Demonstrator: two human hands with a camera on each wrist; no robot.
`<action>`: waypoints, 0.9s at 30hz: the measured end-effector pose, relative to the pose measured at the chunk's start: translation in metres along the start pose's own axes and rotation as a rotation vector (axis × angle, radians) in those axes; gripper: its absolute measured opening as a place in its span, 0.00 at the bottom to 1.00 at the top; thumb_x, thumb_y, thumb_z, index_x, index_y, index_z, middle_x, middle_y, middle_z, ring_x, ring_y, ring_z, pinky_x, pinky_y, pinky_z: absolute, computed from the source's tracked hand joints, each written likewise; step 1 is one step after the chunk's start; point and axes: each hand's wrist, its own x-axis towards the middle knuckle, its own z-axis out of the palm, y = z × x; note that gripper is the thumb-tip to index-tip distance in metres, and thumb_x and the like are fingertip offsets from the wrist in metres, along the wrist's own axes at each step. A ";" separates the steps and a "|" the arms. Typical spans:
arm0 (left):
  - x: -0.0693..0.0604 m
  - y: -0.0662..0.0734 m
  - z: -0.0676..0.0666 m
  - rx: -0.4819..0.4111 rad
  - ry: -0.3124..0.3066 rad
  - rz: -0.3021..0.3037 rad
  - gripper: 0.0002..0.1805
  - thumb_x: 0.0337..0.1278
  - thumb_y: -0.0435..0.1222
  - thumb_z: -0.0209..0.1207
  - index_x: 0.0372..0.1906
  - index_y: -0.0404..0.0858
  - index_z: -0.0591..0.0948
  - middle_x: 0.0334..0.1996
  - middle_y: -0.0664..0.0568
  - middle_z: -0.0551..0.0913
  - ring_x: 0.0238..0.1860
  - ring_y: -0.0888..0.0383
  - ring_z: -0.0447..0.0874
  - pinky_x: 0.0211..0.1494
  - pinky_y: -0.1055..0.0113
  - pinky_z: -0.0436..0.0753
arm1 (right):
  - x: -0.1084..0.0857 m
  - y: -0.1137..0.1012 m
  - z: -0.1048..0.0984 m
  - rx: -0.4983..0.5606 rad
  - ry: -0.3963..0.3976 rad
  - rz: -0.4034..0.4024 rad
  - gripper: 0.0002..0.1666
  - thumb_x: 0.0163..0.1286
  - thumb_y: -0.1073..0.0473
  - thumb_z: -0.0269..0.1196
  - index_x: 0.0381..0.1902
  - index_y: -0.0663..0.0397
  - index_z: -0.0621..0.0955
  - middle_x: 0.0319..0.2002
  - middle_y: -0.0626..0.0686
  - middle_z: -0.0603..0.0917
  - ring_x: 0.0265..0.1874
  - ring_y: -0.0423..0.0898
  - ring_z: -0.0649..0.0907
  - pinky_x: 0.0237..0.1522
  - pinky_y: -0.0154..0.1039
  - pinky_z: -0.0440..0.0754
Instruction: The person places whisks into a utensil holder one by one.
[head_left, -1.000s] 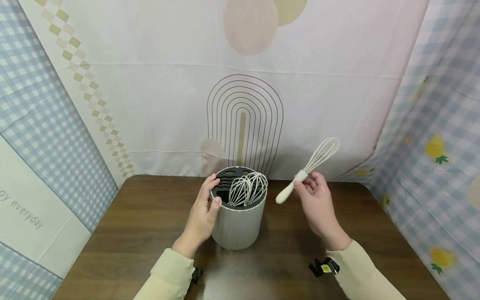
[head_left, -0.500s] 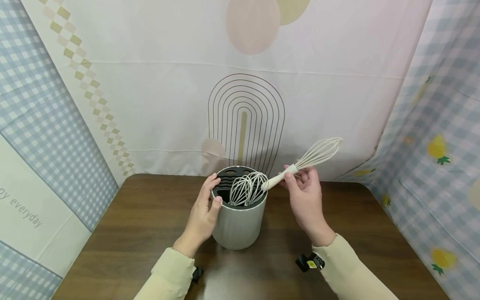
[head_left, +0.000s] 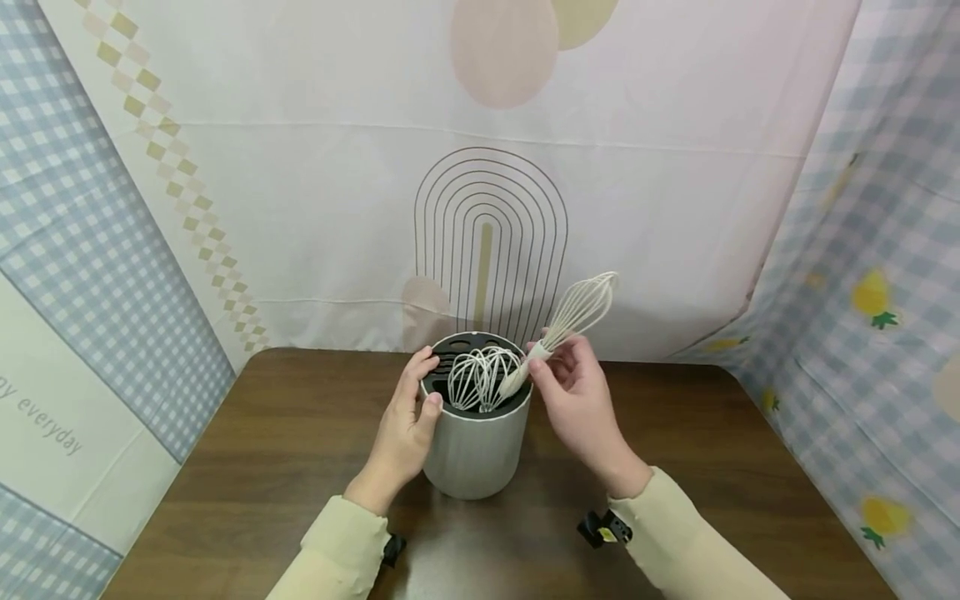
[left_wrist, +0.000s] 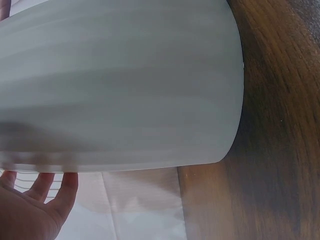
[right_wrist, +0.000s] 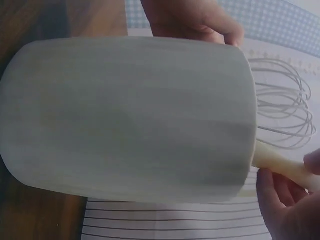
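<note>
A whitish-grey utensil holder (head_left: 474,458) with a black slotted insert (head_left: 459,343) stands upright on the table. My left hand (head_left: 401,437) grips it at the upper left, thumb on the near rim and fingers along the left side. Between thumb and fingers, my right hand (head_left: 588,408) pinches a cream whisk (head_left: 579,312) near the top of its handle. This whisk leans, wires up and to the right, with its handle end inside the holder's opening at the right. Beside it, two more whisks (head_left: 480,375) stand wires up in the holder; the holder's wall hides their handles.
The brown wooden table (head_left: 300,450) reaches out on both sides of the holder. Behind it hangs a pale patterned cloth (head_left: 337,225). Blue checked cloths (head_left: 97,158) hang at the left and right.
My right hand has carried the whisk leftward from beside the holder, and the handle end has gone over the rim into the opening. My left hand has stayed on the holder.
</note>
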 end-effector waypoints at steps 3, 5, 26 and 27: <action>0.000 0.000 0.000 0.000 0.001 0.000 0.26 0.67 0.43 0.48 0.69 0.44 0.65 0.72 0.50 0.60 0.68 0.54 0.62 0.58 0.46 0.71 | -0.003 -0.009 0.006 -0.063 -0.044 0.021 0.19 0.68 0.73 0.57 0.56 0.71 0.70 0.53 0.67 0.77 0.52 0.58 0.79 0.52 0.36 0.77; 0.000 0.000 0.000 0.000 0.001 0.002 0.26 0.67 0.42 0.48 0.69 0.43 0.65 0.72 0.48 0.60 0.68 0.54 0.62 0.57 0.46 0.71 | -0.004 -0.010 0.008 -0.092 -0.061 0.030 0.18 0.68 0.72 0.57 0.54 0.72 0.71 0.53 0.68 0.77 0.52 0.58 0.79 0.52 0.35 0.77; 0.000 0.003 -0.002 -0.004 0.003 0.011 0.26 0.67 0.43 0.47 0.69 0.43 0.65 0.72 0.48 0.60 0.69 0.54 0.62 0.58 0.46 0.70 | -0.002 0.016 -0.001 -0.059 -0.030 -0.001 0.34 0.66 0.69 0.61 0.68 0.60 0.62 0.58 0.60 0.75 0.55 0.54 0.77 0.53 0.38 0.77; 0.000 0.003 -0.002 -0.004 0.002 0.011 0.26 0.67 0.43 0.47 0.69 0.43 0.65 0.72 0.48 0.60 0.69 0.54 0.62 0.58 0.46 0.70 | -0.003 0.015 -0.002 -0.062 -0.027 -0.003 0.35 0.66 0.69 0.61 0.68 0.58 0.61 0.58 0.59 0.74 0.55 0.55 0.77 0.53 0.38 0.77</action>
